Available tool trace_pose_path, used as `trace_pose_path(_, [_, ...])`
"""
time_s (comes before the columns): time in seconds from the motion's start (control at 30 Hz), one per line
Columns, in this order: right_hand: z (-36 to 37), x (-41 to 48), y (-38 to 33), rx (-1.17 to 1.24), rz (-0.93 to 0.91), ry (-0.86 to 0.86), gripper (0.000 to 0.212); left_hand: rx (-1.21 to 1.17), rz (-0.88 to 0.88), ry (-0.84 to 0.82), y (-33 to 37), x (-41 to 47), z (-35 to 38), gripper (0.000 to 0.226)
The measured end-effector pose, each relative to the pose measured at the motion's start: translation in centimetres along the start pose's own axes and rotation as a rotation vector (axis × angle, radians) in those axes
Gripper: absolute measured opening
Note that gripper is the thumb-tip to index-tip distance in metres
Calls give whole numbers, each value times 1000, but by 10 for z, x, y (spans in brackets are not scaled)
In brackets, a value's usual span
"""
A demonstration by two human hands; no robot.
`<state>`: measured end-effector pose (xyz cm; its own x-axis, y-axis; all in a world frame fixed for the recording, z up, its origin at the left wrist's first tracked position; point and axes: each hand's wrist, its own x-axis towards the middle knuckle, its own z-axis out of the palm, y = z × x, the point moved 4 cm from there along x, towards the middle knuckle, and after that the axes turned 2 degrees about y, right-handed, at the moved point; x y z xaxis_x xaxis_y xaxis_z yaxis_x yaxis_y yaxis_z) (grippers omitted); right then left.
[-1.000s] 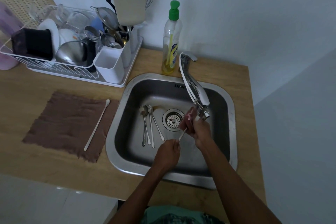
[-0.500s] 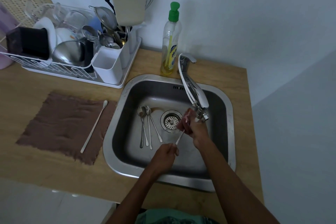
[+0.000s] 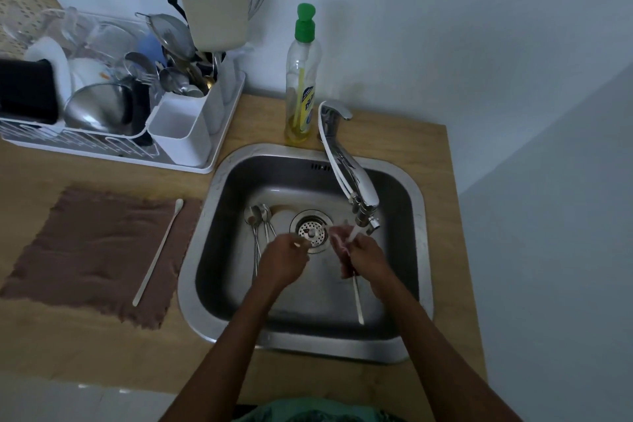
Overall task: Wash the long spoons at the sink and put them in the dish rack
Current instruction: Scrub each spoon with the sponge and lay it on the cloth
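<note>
My right hand (image 3: 368, 259) is closed around a long white spoon (image 3: 357, 301) and a pink scrubber (image 3: 337, 240), just below the tap spout (image 3: 364, 212). The spoon's handle points back toward me over the sink floor. My left hand (image 3: 282, 262) is curled into a fist above the drain's left side; a small white tip shows at its knuckles, and I cannot tell what it is. Three metal long spoons (image 3: 257, 219) lie in the sink (image 3: 423, 250), partly under that hand. Another white long spoon (image 3: 159, 250) lies on the brown cloth (image 3: 85, 250). The dish rack (image 3: 113, 147) stands at the back left.
A dish soap bottle (image 3: 303, 79) with a green cap stands behind the sink beside the tap base. The rack holds bowls, a strainer, a whisk and cutlery, with a white cutlery cup (image 3: 180, 134) at its front right corner. The wooden counter (image 3: 51, 346) ends at the right wall.
My left hand has come off the white spoon's handle and moved left toward the drain. The spoon has swung in my right hand, so its handle points toward me.
</note>
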<state>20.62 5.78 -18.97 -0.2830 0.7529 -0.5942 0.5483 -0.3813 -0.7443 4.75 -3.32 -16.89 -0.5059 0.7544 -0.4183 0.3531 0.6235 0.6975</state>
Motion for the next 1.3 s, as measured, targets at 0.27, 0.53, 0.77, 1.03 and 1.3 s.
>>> trace_pose_path(0.27, [-14,7,-5,-261,-92,-46,23,154,264,-200,67,60,12,18])
trace_pose_path(0.53, [-21,0,-19,-497,-228,-140,22,25,238,2,53,66,-10,13])
trace_pose_path(0.77, [-31,-12,-16,-563,-260,-267,26,16,149,112,13,57,-37,16])
trace_pose_path(1.03, [-31,-5,-31,-419,-201,-266,18,-109,31,239,18,55,-60,16])
trace_pose_path(1.3, [-27,2,-19,294,-86,118,23,104,-97,-8,-19,22,-56,22])
